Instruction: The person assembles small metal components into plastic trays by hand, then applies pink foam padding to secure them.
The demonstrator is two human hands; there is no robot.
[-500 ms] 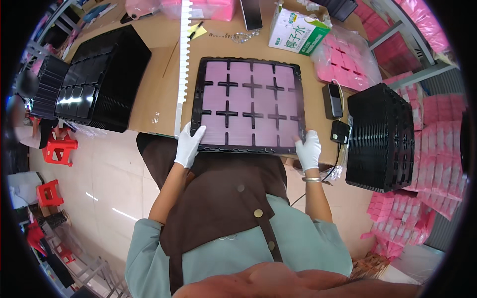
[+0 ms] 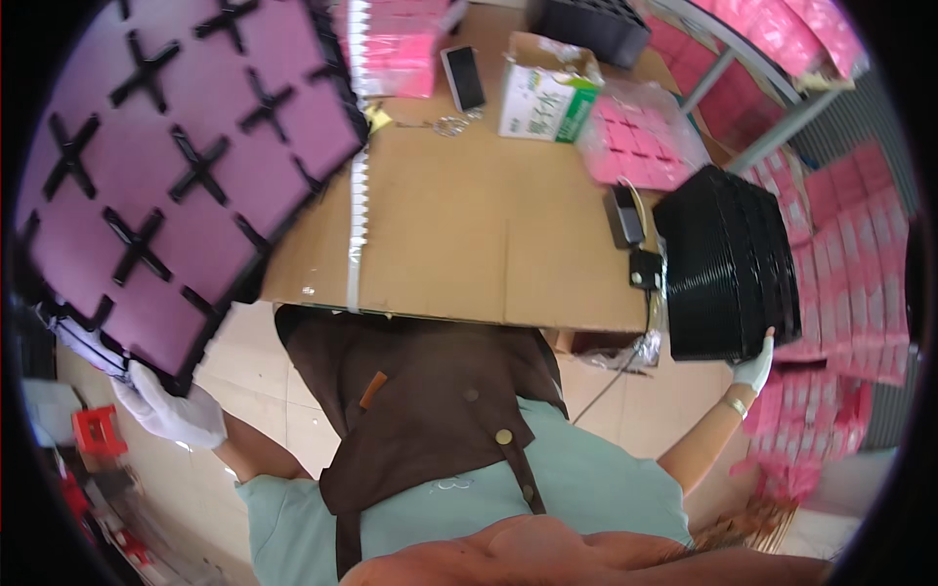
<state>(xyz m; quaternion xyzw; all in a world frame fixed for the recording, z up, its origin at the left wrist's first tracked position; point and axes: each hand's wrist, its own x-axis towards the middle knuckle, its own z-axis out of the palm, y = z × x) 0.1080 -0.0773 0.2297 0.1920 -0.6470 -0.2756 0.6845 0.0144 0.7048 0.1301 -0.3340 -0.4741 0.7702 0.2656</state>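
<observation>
At the left, a black tray (image 2: 200, 163) with cross-shaped dividers and pinkish-purple squares (image 2: 186, 259) in it is raised and tilted above the cardboard-covered table. My gloved left hand (image 2: 176, 405) grips its near edge close to a corner. Far to the right, my gloved right hand (image 2: 754, 369) is at the near lower corner of a stack of black trays (image 2: 728, 273). Its thumb lies along that corner, while the other fingers are mostly hidden; whether it grips one tray or several cannot be told.
The brown cardboard tabletop (image 2: 469, 225) carries a white notched strip (image 2: 358, 205), a phone (image 2: 463, 78), an open carton (image 2: 550, 93), a bag of pink pieces (image 2: 640, 142) and a small black device (image 2: 623, 217). Pink packages (image 2: 845, 264) are piled at the right; a red stool (image 2: 98, 430) stands left.
The filled tray has left the table middle and moved up and left in my left hand. My right hand has let go of it and reached right to the black stack.
</observation>
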